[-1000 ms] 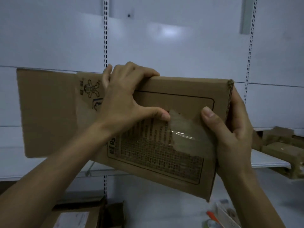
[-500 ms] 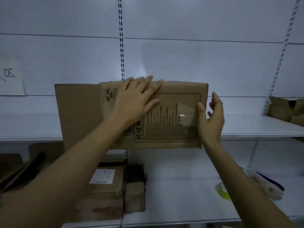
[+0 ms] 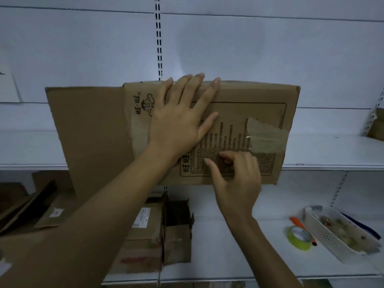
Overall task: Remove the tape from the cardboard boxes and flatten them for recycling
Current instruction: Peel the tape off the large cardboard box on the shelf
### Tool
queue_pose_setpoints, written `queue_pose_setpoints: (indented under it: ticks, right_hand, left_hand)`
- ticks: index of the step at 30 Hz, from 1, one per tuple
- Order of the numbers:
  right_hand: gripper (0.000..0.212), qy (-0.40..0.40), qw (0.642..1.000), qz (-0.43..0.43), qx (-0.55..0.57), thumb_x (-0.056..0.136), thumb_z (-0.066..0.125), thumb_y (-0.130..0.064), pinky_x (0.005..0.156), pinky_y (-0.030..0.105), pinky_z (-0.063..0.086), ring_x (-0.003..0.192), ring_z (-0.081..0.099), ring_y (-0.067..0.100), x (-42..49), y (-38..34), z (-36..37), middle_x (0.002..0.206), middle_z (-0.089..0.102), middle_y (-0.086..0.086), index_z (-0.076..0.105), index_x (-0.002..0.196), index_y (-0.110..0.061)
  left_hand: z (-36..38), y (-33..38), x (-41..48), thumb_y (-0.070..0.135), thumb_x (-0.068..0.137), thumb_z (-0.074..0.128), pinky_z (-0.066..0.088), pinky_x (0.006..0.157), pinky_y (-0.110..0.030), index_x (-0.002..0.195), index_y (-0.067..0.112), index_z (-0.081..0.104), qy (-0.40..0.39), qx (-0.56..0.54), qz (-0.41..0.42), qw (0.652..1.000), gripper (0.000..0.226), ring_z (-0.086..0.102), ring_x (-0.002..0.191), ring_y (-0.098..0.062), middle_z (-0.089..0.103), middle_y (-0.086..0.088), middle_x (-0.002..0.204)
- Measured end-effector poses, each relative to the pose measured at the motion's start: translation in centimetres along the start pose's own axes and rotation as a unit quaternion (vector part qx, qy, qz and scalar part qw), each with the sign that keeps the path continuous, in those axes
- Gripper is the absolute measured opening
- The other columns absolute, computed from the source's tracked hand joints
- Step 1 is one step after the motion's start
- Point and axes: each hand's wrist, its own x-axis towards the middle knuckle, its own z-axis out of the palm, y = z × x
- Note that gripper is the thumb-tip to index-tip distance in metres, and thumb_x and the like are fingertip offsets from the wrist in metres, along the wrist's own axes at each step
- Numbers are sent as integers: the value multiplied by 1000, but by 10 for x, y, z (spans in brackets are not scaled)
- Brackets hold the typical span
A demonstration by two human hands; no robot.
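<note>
Right hand (image 3: pixel 234 175) has been moved from the right edge of the box (image 3: pixel 249 94) onto its printed face, at centre frame, fingers curled with tips at the lower edge of the tape (image 3: pixel 267 138); whether tape is pinched cannot be told. Left hand (image 3: pixel 176 123) is kept flat, fingers spread, pressing the box against the shelf (image 3: pixel 332 150). Peeling is judged to be starting
</note>
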Motion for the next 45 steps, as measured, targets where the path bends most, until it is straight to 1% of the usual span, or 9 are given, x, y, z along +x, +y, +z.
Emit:
queue_pose_setpoints:
  ticks: [8,16,26,30,32,34,37,41,45]
  right_hand:
    - [12,27,996,-71,-44,84,71,-14,67,23,49,73,64,19,-1,0,0,81,69,9,72,86,-3]
    - [12,-32,988,-56,-141,85,69,-18,48,24,43,60,60,15,10,-17,-9,73,66,3,68,77,-9]
    - [11,-92,971,-96,-200,83,68,-12,44,19,31,48,52,18,24,-27,-18,71,60,8,63,75,-6]
    - [10,-217,907,-97,-349,89,59,-11,44,24,28,50,56,24,41,-48,-20,71,59,7,57,79,-10]
    - [13,-276,870,-114,-392,92,50,-6,43,24,24,52,46,20,50,-59,-20,73,58,4,54,81,-11]
    - [12,-295,853,-120,-413,91,46,-2,44,24,27,50,40,19,57,-68,-16,75,61,3,56,85,-6]
    - [23,-287,835,-94,-460,90,46,-2,43,24,24,42,30,16,54,-76,-7,60,49,1,57,110,-4]
    - [10,-240,865,-52,-438,92,49,-13,45,25,13,50,32,16,49,-71,-6,71,58,1,58,90,-13]
    - [12,-174,932,2,-318,91,53,-24,53,32,46,62,54,19,34,-48,-17,80,62,1,58,84,-14]
  left_hand:
    - [2,-1,-3,47,99,36,34,106,-46,142,21,45,22,7,-2,1000,51,53,123,-27,56,-8,135]
    - [2,-2,-2,47,99,34,31,105,-44,143,21,44,12,-6,-3,1000,52,52,122,-29,56,-8,132]
    - [2,-1,-2,47,98,36,34,103,-46,141,20,46,22,2,-9,1000,52,54,118,-31,58,-10,128]
    - [2,4,-2,45,96,40,35,101,-47,138,20,49,29,11,-13,999,50,55,115,-31,59,-11,125]
    - [1,5,-1,44,95,41,36,101,-47,137,19,50,22,7,-19,1000,50,56,114,-32,60,-12,124]
    - [0,5,-1,44,95,39,37,101,-47,138,19,49,17,12,-17,1000,51,56,114,-32,59,-12,125]
    - [-1,4,-2,44,96,37,38,101,-47,138,19,48,8,18,-6,1000,50,55,115,-32,58,-12,126]
    - [-7,-6,6,40,96,39,41,92,-43,131,20,53,5,-34,9,999,42,56,106,-31,61,-9,118]
    - [0,-22,12,44,99,34,44,80,-37,123,20,55,41,-6,86,995,41,57,97,-27,62,-6,109]
